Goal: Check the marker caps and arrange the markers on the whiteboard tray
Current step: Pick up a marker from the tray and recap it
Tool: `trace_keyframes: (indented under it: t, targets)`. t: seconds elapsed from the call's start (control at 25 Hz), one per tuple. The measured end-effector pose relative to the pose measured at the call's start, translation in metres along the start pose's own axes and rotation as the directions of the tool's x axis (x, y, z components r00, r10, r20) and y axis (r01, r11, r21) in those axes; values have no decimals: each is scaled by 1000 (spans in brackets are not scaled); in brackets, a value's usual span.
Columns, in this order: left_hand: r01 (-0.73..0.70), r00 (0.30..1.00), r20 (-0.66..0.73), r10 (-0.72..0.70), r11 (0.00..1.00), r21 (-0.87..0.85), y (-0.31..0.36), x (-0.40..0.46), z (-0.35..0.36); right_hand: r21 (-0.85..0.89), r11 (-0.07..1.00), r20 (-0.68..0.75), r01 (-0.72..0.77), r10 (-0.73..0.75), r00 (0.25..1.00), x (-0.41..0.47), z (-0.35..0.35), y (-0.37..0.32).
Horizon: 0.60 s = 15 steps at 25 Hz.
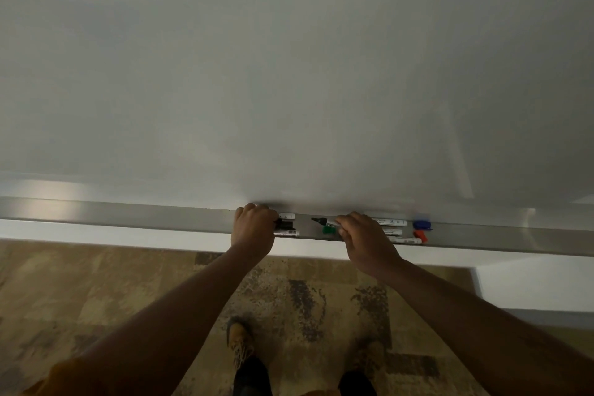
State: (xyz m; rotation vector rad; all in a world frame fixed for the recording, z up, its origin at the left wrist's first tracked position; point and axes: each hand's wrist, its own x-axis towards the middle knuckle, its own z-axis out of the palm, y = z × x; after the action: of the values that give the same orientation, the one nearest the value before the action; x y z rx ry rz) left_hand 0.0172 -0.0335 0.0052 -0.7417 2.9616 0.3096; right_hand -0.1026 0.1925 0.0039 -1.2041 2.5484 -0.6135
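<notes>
A long metal whiteboard tray [160, 217] runs across the view. My left hand [254, 230] curls around a black cap [284, 224], beside white marker barrels [287, 234] lying on the tray. My right hand [363, 241] grips an uncapped marker [321, 220] whose dark tip points left. A green cap [328, 230] lies just under that tip. Right of my right hand lie three white markers [390, 222], one with a blue cap [421, 224] and one with a red cap [421, 236].
The blank whiteboard [289, 74] fills the upper view. Below the tray is a white wall strip, then patterned brown carpet [96, 292] with my two shoes [239, 339]. The tray's left and far right stretches hold nothing.
</notes>
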Motion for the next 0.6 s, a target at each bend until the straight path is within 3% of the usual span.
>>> trace_keyframes:
  t: [0.32,0.6]
  targets:
    - [-250,968,85,235,925,285,4,2,-7,6,1000,-2,-4,4,1000,0,-2,-1]
    - [-277,959,121,255,934,225,4,0,-8,-10,1000,6,6,-6,1000,4,1,2]
